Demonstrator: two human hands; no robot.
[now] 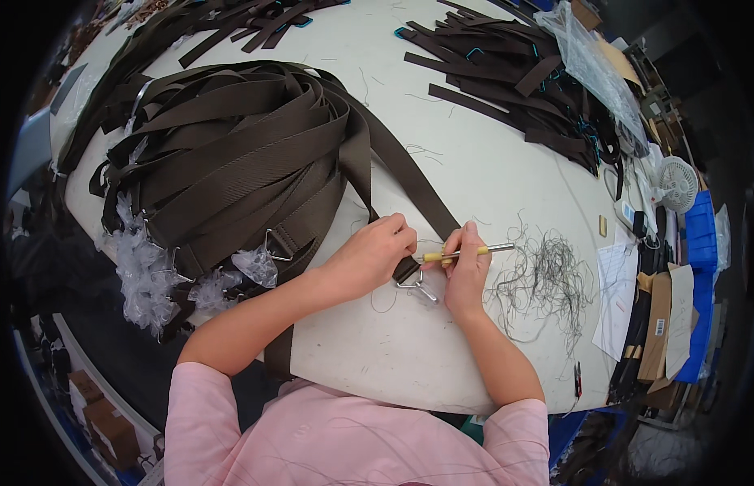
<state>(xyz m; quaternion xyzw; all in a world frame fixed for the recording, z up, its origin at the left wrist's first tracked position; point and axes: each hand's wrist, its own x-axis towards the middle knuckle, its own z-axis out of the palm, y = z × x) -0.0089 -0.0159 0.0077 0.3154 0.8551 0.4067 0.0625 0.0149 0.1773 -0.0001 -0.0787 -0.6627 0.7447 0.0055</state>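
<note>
- Pinched in left grip (373, 253), above buckle (407, 284): strap (406, 269)
- Held in right grip (466, 271), beside buckle: tool (434, 257)
- Right of buckle: threads (547, 271)
- Left of buckle: strap heap (247, 154)

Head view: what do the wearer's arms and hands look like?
Short, pale pink fabric sleeves end near the elbows; forearms are bare. The left hand and right hand are ungloved; no watch or cables show.
</note>
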